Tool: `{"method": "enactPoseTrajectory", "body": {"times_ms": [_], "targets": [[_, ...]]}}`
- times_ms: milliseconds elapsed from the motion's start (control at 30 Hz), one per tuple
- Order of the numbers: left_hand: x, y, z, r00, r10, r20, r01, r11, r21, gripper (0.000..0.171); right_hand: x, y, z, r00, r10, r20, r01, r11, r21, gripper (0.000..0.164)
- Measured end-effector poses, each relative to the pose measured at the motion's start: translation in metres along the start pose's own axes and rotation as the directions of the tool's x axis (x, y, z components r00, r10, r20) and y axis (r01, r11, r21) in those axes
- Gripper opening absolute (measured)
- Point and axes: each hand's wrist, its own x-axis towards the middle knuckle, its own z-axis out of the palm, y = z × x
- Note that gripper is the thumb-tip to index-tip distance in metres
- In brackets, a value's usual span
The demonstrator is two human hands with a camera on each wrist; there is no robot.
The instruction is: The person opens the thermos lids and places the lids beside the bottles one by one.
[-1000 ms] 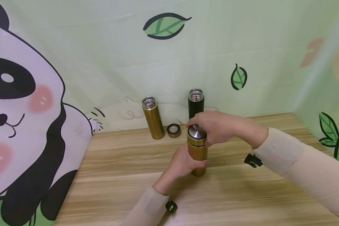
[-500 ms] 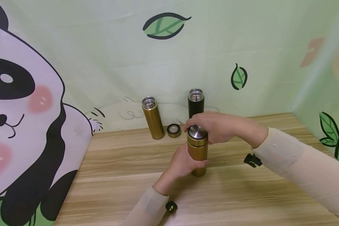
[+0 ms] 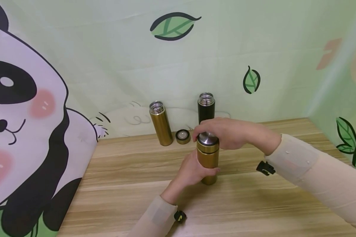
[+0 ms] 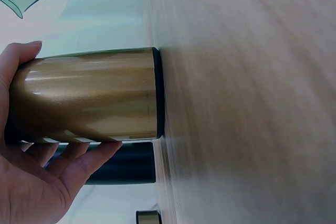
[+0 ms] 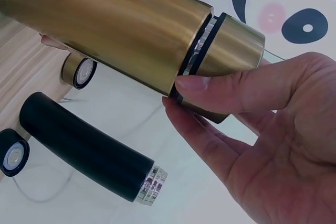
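Observation:
In the head view a gold thermos (image 3: 208, 160) stands upright on the table, and my left hand (image 3: 190, 171) wraps round its body from the left. My right hand (image 3: 225, 131) comes over from the right and holds the thermos's steel-topped lid (image 3: 208, 139) between thumb and fingers. Seen in the right wrist view, the lid (image 5: 236, 43) sits on the mouth with a narrow gap where shiny thread shows. The left wrist view has the thermos's dark base (image 4: 159, 94) at the tabletop, with the left hand's fingers (image 4: 86, 166) along its side.
Behind stand an uncapped gold thermos (image 3: 161, 128) and an uncapped black thermos (image 3: 206, 110), partly hidden by my right hand. A gold-sided lid (image 3: 182, 140) lies upturned between them. The right wrist view adds a black lid (image 5: 13, 150). A printed cloth (image 3: 121, 65) hangs behind the table.
My right hand has turned slightly on the lid, its fingertips moving left round the rim. The lid has shifted a little to the right. The left hand keeps its place on the body.

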Motion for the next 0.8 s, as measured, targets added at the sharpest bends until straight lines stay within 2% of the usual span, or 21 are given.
{"method": "enactPoseTrajectory", "body": {"times_ms": [300, 467, 633, 800], "targets": [[-0.0003, 0.0006, 0.0005, 1.000, -0.006, -0.005, 0.006, 1.000, 0.004, 0.069, -0.0012, 0.0015, 0.0019, 1.000, 0.005, -0.011, -0.005, 1.000, 0.007, 0.069], [0.0000, 0.0007, 0.0003, 1.000, -0.004, 0.003, 0.004, 1.000, -0.002, 0.070, -0.0016, 0.0012, 0.0011, 1.000, 0.025, -0.002, -0.025, 1.000, 0.003, 0.083], [0.0002, 0.0007, 0.0001, 1.000, 0.010, 0.010, -0.010, 1.000, -0.015, 0.071, -0.0038, -0.0003, -0.0002, 0.997, 0.077, 0.021, -0.077, 0.997, 0.002, 0.098], [0.0006, -0.0003, 0.0002, 1.000, 0.025, 0.016, -0.025, 0.999, -0.025, 0.069, -0.0062, -0.0009, 0.0008, 0.989, 0.149, 0.016, -0.149, 0.989, 0.008, 0.098]]}}
